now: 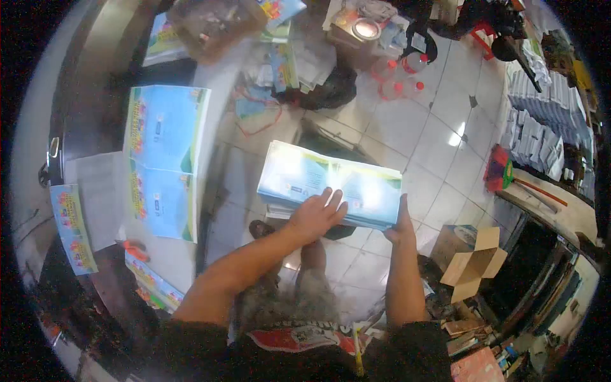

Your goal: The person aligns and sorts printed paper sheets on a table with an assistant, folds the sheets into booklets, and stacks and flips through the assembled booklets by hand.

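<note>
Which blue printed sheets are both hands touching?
The central stack, with the left hand on top and the right hand at one end; no hand touches the blue sheets at picture left.

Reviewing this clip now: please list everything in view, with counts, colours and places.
Stack of printed sheets: one, blue, green and white, centre
Printed panels: two, blue and green, on the table
Table: one, pale top, left
Tray-like object: one, brownish, blurred, top left
Black bag: one, black, beyond the stack
Red-capped bottles: four caps visible, clear, on the floor
Tiled floor: one, whitish, centre to right
Paper stacks: several, white, upper right
Broom-like tool: one, red and green, right
Cardboard box: one, brown, open, lower right
Edge clutter: too unclear to count
Left hand: one, bare, on the stack
Right hand: one, bare, stack's right end
</note>
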`<state>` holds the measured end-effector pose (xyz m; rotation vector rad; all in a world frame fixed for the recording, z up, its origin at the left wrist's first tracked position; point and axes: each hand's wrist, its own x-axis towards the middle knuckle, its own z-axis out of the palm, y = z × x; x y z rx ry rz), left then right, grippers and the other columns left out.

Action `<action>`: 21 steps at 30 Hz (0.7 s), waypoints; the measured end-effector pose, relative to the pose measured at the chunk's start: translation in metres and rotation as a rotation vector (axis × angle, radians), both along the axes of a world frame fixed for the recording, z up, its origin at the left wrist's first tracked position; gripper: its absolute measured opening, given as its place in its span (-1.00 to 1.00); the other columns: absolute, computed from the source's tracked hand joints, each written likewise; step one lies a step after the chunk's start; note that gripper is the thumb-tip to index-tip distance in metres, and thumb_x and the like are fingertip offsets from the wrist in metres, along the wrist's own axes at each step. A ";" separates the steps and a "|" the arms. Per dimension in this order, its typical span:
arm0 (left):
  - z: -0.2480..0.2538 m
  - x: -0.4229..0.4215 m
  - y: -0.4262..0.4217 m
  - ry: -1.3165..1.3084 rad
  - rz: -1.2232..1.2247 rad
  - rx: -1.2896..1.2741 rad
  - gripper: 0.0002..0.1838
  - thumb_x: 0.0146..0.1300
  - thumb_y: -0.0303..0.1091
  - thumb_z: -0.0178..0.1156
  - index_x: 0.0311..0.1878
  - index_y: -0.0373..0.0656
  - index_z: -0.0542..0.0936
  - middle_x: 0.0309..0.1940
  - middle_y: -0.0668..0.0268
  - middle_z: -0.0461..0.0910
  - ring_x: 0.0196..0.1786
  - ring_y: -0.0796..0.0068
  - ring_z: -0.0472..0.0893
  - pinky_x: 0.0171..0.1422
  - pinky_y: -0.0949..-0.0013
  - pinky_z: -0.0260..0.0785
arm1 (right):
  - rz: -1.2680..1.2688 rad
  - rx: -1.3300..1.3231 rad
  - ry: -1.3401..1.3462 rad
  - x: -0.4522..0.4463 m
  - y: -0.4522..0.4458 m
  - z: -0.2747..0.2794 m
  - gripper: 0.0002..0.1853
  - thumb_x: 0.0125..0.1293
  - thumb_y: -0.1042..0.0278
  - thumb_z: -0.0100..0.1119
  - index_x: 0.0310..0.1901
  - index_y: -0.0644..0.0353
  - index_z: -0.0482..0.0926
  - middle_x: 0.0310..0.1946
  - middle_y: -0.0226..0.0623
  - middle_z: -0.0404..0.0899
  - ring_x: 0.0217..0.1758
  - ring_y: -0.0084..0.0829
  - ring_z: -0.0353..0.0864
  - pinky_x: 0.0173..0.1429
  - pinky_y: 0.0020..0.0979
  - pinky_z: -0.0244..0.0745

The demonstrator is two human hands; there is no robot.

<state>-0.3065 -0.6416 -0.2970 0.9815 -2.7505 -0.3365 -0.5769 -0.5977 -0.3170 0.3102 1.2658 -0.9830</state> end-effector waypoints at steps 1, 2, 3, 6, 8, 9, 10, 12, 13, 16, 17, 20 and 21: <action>-0.007 -0.001 0.011 0.000 -0.011 -0.060 -0.49 0.17 -0.26 0.12 0.25 0.06 0.43 0.30 0.20 0.44 0.25 0.09 0.48 0.22 0.09 0.30 | -0.003 0.020 -0.001 -0.006 0.008 -0.001 -0.19 0.30 -0.38 0.10 0.31 0.20 0.40 0.21 -0.18 0.54 0.19 -0.19 0.55 0.26 -0.13 0.50; -0.013 -0.001 0.021 -0.001 -0.018 -0.041 -0.49 0.17 -0.26 0.12 0.25 0.06 0.43 0.30 0.20 0.44 0.25 0.09 0.48 0.22 0.09 0.30 | 0.180 -0.019 0.044 -0.013 0.012 0.003 -0.23 0.37 -0.30 0.05 0.35 0.21 0.34 0.29 -0.19 0.44 0.28 -0.16 0.45 0.33 -0.12 0.40; -0.021 -0.001 0.027 0.036 0.006 -0.068 -0.47 0.18 -0.27 0.12 0.27 0.01 0.41 0.32 0.15 0.40 0.28 0.07 0.45 0.16 0.13 0.37 | 0.368 -0.070 0.084 -0.021 0.010 0.005 -0.28 0.44 -0.21 -0.01 0.39 0.21 0.28 0.37 -0.20 0.34 0.38 -0.12 0.35 0.41 -0.12 0.31; -0.030 0.001 0.045 0.017 0.047 -0.041 -0.46 0.19 -0.27 0.12 0.29 -0.02 0.40 0.36 0.12 0.34 0.34 0.08 0.40 0.15 0.16 0.42 | 0.474 -0.238 0.143 -0.015 0.006 0.013 -0.24 0.22 -0.01 0.32 0.35 0.26 0.32 0.26 -0.19 0.45 0.30 -0.21 0.42 0.37 -0.23 0.32; -0.028 0.002 0.060 -0.119 0.044 -0.038 -0.46 0.21 -0.16 0.18 0.27 0.00 0.42 0.40 0.21 0.30 0.46 0.17 0.21 0.40 0.09 0.08 | 0.593 -0.233 0.418 0.000 -0.001 0.011 -0.10 -0.09 0.22 0.59 0.30 0.30 0.34 0.16 -0.16 0.54 0.24 -0.25 0.47 0.34 -0.26 0.34; -0.011 0.001 0.061 -0.122 0.043 -0.044 -0.46 0.21 -0.16 0.18 0.27 0.00 0.42 0.40 0.21 0.30 0.46 0.17 0.21 0.40 0.09 0.08 | 0.590 -0.240 0.417 -0.002 0.002 0.004 -0.10 -0.09 0.22 0.59 0.30 0.30 0.34 0.16 -0.16 0.54 0.24 -0.25 0.47 0.34 -0.26 0.34; 0.008 0.001 0.061 -0.054 0.112 0.187 -0.36 0.17 -0.05 0.25 0.31 -0.03 0.39 0.38 0.17 0.31 0.45 0.14 0.22 0.42 0.05 0.04 | 0.562 -0.296 0.350 -0.003 0.005 -0.003 -0.09 -0.10 0.27 0.59 0.31 0.29 0.33 0.16 -0.16 0.53 0.24 -0.25 0.48 0.35 -0.25 0.33; 0.037 0.017 0.047 -0.006 0.282 0.583 0.05 -0.05 0.23 0.43 0.44 -0.12 0.25 0.38 0.03 0.29 0.48 0.04 0.17 0.48 -0.14 -0.11 | 0.497 -0.335 0.291 -0.001 0.008 -0.007 -0.08 -0.13 0.33 0.59 0.31 0.30 0.30 0.17 -0.17 0.52 0.23 -0.24 0.49 0.37 -0.24 0.32; 0.041 0.031 0.040 0.108 0.607 0.481 0.10 -0.10 0.19 0.48 0.46 -0.14 0.22 0.39 0.01 0.27 0.47 0.03 0.19 0.49 -0.13 -0.07 | 0.501 -0.343 0.283 -0.001 0.007 -0.009 -0.08 -0.13 0.33 0.59 0.31 0.30 0.30 0.17 -0.17 0.52 0.23 -0.24 0.49 0.37 -0.24 0.32; -0.008 0.102 -0.001 0.324 1.233 0.905 0.13 -0.12 -0.01 0.56 0.48 -0.21 0.17 0.41 0.05 0.28 0.43 0.04 0.29 0.52 0.00 0.07 | 0.512 -0.296 0.297 -0.006 0.012 -0.010 -0.08 -0.15 0.34 0.60 0.29 0.30 0.32 0.16 -0.18 0.53 0.22 -0.26 0.49 0.37 -0.24 0.31; -0.018 0.113 -0.005 0.324 1.237 0.905 0.13 -0.12 -0.01 0.56 0.48 -0.21 0.17 0.41 0.05 0.28 0.43 0.04 0.29 0.52 0.00 0.07 | 0.551 -0.248 0.310 -0.007 0.013 -0.008 -0.07 -0.17 0.35 0.61 0.30 0.29 0.31 0.16 -0.19 0.52 0.23 -0.26 0.49 0.37 -0.24 0.32; -0.032 0.133 -0.024 0.685 0.905 1.794 0.09 -0.11 -0.14 0.58 0.47 -0.22 0.18 0.37 0.13 0.35 0.39 0.13 0.36 0.51 0.18 0.15 | 0.575 -0.311 0.386 -0.004 0.020 -0.008 -0.02 -0.23 0.38 0.64 0.31 0.26 0.31 0.17 -0.19 0.51 0.25 -0.24 0.48 0.36 -0.24 0.34; -0.030 0.138 -0.019 0.727 0.859 1.794 0.07 -0.11 -0.18 0.58 0.46 -0.21 0.20 0.36 0.16 0.37 0.40 0.17 0.35 0.52 0.18 0.13 | 0.558 -0.386 0.434 0.003 0.023 0.001 0.01 -0.27 0.40 0.66 0.31 0.25 0.30 0.18 -0.19 0.50 0.26 -0.23 0.47 0.36 -0.24 0.35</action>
